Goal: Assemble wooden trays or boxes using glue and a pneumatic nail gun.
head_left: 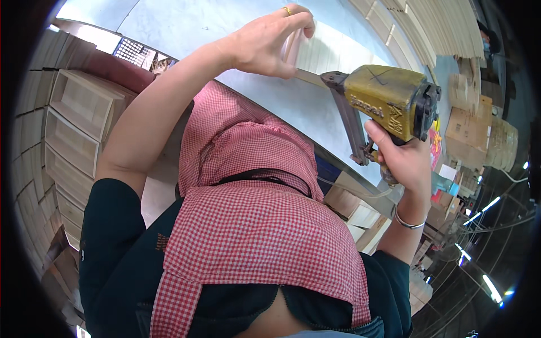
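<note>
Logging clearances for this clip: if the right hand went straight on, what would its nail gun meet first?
Likely the wood just ahead of the nail gun, with the left hand close beyond; depth is unclear.

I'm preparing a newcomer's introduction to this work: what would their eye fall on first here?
Most likely the bulky yellow nail gun, right of centre in the upper half, held in the grip of the right hand. Next comes the red-and-white checked apron filling the middle. At the top, the left hand, with a gold-coloured ring, is at a pale wooden piece.
</note>
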Tool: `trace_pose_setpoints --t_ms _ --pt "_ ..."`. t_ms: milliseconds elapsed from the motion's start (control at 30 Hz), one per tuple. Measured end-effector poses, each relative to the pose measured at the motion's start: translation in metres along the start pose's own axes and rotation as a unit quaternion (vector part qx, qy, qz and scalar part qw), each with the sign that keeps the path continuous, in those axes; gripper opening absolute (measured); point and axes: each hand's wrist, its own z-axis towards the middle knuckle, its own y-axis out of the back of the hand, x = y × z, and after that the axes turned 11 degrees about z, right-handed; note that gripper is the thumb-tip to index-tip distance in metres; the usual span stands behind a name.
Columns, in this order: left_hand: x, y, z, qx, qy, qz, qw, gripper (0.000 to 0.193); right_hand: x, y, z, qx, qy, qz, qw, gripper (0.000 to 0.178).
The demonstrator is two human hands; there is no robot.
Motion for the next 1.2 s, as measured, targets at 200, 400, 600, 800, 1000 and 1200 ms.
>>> trace_pose_setpoints --t_ms 200,400,600,800,1000,1200 --pt "-0.017 0.007 0.007 -0.050 -0.010 0.021 0.998 0.068 0.022 0.007 -0.004 0.031 -0.003 -0.003 1.000 0.036" --pt "-0.012 -0.022 0.009 -0.058 -0.013 0.012 0.998 0.066 -0.002 -0.001 0.000 0.013 -0.063 -0.002 0.998 0.036" --pt "-0.011 -0.022 0.004 -0.055 -0.017 0.009 0.998 0.065 -0.001 -0.003 -0.003 0.023 -0.015 0.005 1.000 0.035" --pt "-0.005 -0.023 -0.008 -0.030 0.009 -0.011 0.999 0.073 0.009 -0.008 -0.001 0.036 0.030 -0.017 0.999 0.038" --pt "-0.032 -0.006 -0.090 -0.094 0.090 0.102 0.986 0.084 -0.003 -0.012 -0.016 -0.015 0.012 0.036 0.999 0.036" --pt "-0.063 -0.002 -0.103 -0.009 0.096 0.008 0.995 0.076 -0.039 0.000 -0.030 -0.083 -0.015 0.083 0.993 0.038"
